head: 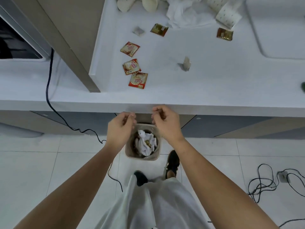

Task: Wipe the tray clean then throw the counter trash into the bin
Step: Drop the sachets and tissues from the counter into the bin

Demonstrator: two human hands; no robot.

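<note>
Above the bin [142, 158], both forearms are stretched forward, the left hand [119, 129] and right hand [167, 125] held loosely curled, nothing visibly gripped. Sachets [130, 49] are scattered on the counter [214, 83] beside the tray [280, 30].

White flat-topped desk [214, 83]: plain. Three square foil creamer sachets [132, 66]: red and cream, red script lettering. Two square foil packets [159, 29]: brown with gold. Two small paper tea bags [186, 63]: grey-beige. Crumpled tissue [181, 15]: white. Toppled paper cups [228, 16]: off-white, rows of small dark dots. Rounded plastic tray [280, 38]: pale grey-white, plain. Square plastic bin [142, 158]: beige rim, dark inside, holding white crumpled paper [145, 144] with a gold-brown scrap. Floor tiles [49, 162]: white, grey grout grid. Cables [49, 76]: black. Cabinet fronts [231, 128]: beige and slate-grey angled panels. Trousers [148, 204]: pale grey. Shoes [172, 161]: black.
</note>
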